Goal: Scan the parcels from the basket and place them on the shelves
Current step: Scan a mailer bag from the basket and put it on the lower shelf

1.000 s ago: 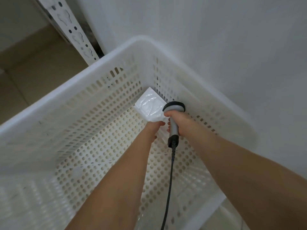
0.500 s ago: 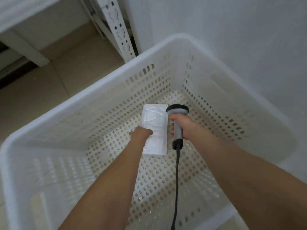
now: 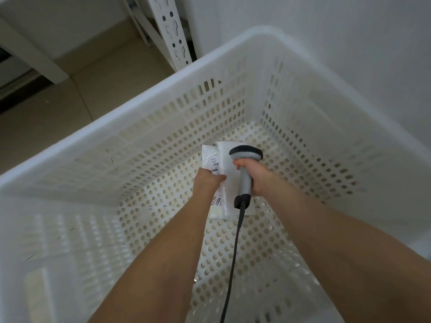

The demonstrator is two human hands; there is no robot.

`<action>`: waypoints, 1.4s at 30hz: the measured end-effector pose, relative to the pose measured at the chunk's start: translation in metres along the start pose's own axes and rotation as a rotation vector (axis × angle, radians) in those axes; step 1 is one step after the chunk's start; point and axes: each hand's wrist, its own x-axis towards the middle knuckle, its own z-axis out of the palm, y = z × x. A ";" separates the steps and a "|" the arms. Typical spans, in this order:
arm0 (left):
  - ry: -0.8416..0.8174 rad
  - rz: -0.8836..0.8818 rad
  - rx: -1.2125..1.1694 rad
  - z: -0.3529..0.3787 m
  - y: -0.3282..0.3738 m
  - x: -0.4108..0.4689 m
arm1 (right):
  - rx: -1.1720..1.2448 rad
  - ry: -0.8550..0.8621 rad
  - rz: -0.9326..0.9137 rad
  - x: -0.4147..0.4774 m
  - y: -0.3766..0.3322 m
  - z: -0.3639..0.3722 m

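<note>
Both my arms reach down into a big white perforated basket (image 3: 144, 117). My left hand (image 3: 207, 183) grips a thin white plastic parcel (image 3: 218, 164) and holds it above the basket floor. The parcel is turned so its printed label with a barcode and numbers faces up. My right hand (image 3: 256, 176) is shut on the grey handle of a barcode scanner (image 3: 245, 169). The scanner's black head sits right beside the parcel's right edge. A black cable hangs from the handle toward me.
The basket stands on a beige tiled floor against a white wall (image 3: 326, 31) on the right. A white slotted shelf upright (image 3: 173, 31) rises just behind the basket's far rim. A white shelf beam (image 3: 30, 59) crosses the upper left.
My left hand took the parcel from the basket's far corner, lifted it toward the middle and turned it label side up. The scanner stayed beside it.
</note>
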 end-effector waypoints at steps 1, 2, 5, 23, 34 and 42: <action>-0.046 0.013 -0.024 0.002 0.000 0.001 | -0.012 0.005 -0.006 0.001 0.000 0.000; -0.067 0.016 -0.041 0.004 0.001 0.002 | -0.034 0.009 -0.009 0.002 -0.001 0.000; -0.085 -0.022 -0.058 0.006 0.005 0.003 | -0.072 0.037 -0.012 0.003 -0.001 -0.001; -0.243 0.071 -0.209 -0.172 0.097 -0.197 | 0.132 0.005 -0.166 -0.232 -0.047 0.032; -0.347 0.087 -0.335 -0.360 0.201 -0.387 | 0.182 -0.099 -0.288 -0.482 -0.129 0.081; -0.136 0.041 -0.307 -0.472 0.209 -0.466 | 0.265 -0.143 -0.280 -0.590 -0.166 0.112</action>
